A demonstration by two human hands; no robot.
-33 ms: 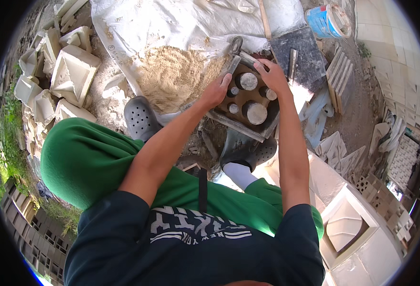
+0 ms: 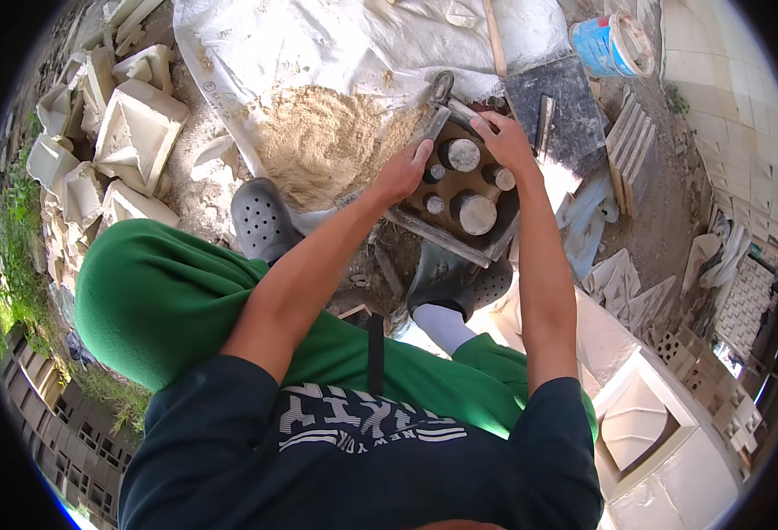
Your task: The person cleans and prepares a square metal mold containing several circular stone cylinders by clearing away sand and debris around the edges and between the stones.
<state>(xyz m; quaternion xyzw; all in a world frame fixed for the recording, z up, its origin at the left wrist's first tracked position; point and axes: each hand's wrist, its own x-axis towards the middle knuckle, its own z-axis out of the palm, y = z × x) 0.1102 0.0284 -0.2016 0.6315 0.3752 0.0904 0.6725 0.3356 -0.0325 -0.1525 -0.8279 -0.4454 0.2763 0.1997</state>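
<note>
A square, dark-rimmed casting mould (image 2: pixel 442 238) sits between my feet, tilted cornerwise. Several round, grey-topped cylinders of differing size, such as the large cylinder (image 2: pixel 476 215), stand up from its brown floor. My left hand (image 2: pixel 404 170) is wrapped round the left rim, thumb on top. On the far rim, close to the corner, my right hand (image 2: pixel 506 140) grips with its fingers curled over the bar. Beyond that corner a metal loop (image 2: pixel 442 87) sticks out. The undersides of both hands' grips are hidden.
A sandy heap (image 2: pixel 318 132) lies on a white sheet (image 2: pixel 318 44) ahead. Pale cast blocks (image 2: pixel 140 132) pile up at left. To the right are a black board (image 2: pixel 566 102), a blue bucket (image 2: pixel 599 46), wooden slats (image 2: pixel 627 146) and a large pale mould (image 2: pixel 672 442).
</note>
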